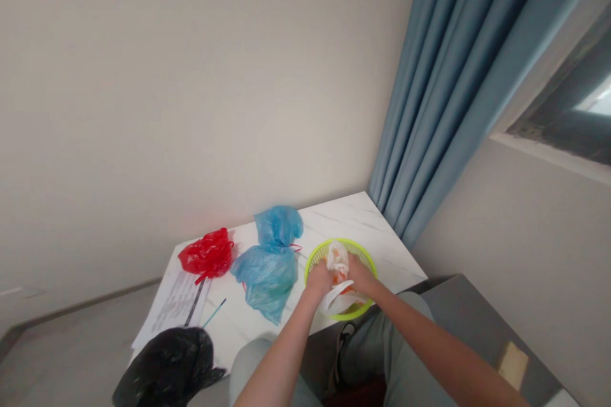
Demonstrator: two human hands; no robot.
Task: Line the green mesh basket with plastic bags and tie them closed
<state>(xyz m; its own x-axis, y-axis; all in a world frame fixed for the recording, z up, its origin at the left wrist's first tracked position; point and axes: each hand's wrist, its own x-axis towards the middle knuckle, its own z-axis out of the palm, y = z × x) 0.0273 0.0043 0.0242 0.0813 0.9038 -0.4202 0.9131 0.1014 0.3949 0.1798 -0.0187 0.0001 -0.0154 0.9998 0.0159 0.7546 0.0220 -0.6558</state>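
A white plastic bag [338,257] with orange-red marks sits bunched up inside a yellow-green plastic basket [370,259]. On its left side my left hand [321,277] is closed at the bag, fingertips mostly hidden. My right hand [359,273] grips the bag from the other side, its fingers partly covered by the plastic. Both hands are within the basket's rim, and a loose part of the bag spreads towards me over the near edge. What the bag contains, if anything, cannot be made out.
Left of the basket on the white marbled table [353,210] lie blue plastic bags [267,273], a red plastic bag [210,254], printed sheets [174,302] and a thin blue pen-like stick [214,313]. A black plastic bag [169,362] is at the near left corner. A blue curtain [443,89] hangs right.
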